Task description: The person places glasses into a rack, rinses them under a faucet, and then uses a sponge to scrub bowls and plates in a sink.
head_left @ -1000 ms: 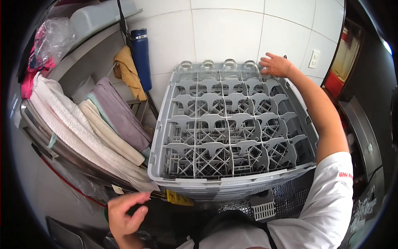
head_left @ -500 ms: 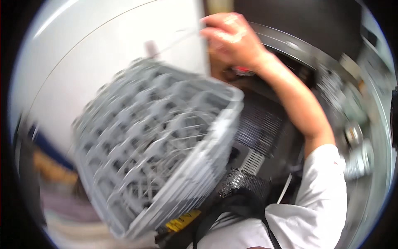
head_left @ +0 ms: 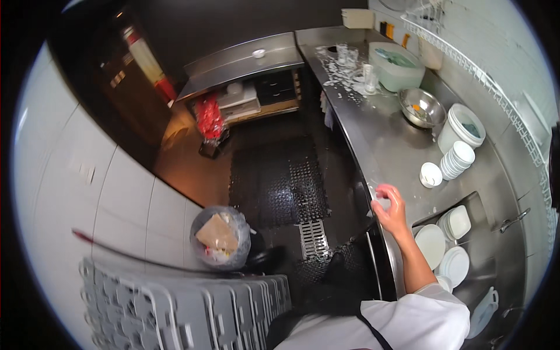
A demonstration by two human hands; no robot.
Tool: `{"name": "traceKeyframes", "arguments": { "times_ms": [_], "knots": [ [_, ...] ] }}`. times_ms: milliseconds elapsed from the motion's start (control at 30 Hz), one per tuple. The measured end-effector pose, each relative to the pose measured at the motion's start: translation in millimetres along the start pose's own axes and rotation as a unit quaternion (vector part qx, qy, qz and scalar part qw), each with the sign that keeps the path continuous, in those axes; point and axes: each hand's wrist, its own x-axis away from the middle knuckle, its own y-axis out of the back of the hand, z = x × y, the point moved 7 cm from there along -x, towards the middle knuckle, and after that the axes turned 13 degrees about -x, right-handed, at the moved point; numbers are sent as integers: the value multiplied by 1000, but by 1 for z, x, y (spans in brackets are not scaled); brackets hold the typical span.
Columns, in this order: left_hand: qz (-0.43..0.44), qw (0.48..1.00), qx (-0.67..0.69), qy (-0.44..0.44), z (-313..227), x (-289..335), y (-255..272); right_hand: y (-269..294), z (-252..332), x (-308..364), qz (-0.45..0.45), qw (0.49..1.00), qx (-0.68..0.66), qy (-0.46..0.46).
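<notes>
My right hand point(head_left: 392, 210) is over the front edge of the steel counter point(head_left: 388, 153), its fingers loosely bent and apart from the thumb, with nothing plainly held. Beyond it on the counter stand a small white bowl point(head_left: 431, 175) and a stack of white bowls point(head_left: 457, 161). Beside my right forearm, white plates point(head_left: 430, 247) and a stack of white dishes point(head_left: 455, 223) are in the sink point(head_left: 489, 233). A grey plastic dish rack point(head_left: 175, 309) fills the lower left, tilted on its side. My left hand is out of sight, so whether it holds the rack does not show.
A lined trash bin point(head_left: 240, 256) stands by the white wall. Black rubber mats point(head_left: 274, 181) and a floor drain point(head_left: 314, 239) cover the wet floor. Farther along the counter are a steel bowl point(head_left: 421, 108), white buckets and soapy glasses point(head_left: 370, 79).
The dish rack has dropped toward the lower left. My right hand has come down from the upper middle to the counter edge. The view has swung, showing more of the counter and sink.
</notes>
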Motion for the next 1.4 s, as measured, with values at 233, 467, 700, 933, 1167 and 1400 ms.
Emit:
{"name": "traceKeyframes", "arguments": {
  "times_ms": [233, 467, 700, 933, 1167, 1400],
  "knots": [
    [35, 995, -96, 2, -122, -59, 44, 16, -43, -36, 47, 997, 48, 28],
    [51, 978, -202, -28, -234, -131, 102, 46, -56, -103, -56, 998, 27, -26],
    [-98, 834, -377, -391, -588, -196, 172, 43, -125, -164, -110, 988, 64, -90],
    [-169, 751, -67, -635, -986, -249, 211, -7, -250, -294, -242, 947, 30, -209],
    [-311, 607, -135, -719, -1180, -263, 171, 0, -362, -413, -399, 897, 115, -153],
    [-245, 715, -326, -568, -1271, -283, 180, -24, -387, -426, -380, 892, 200, -141]
  ]
}}
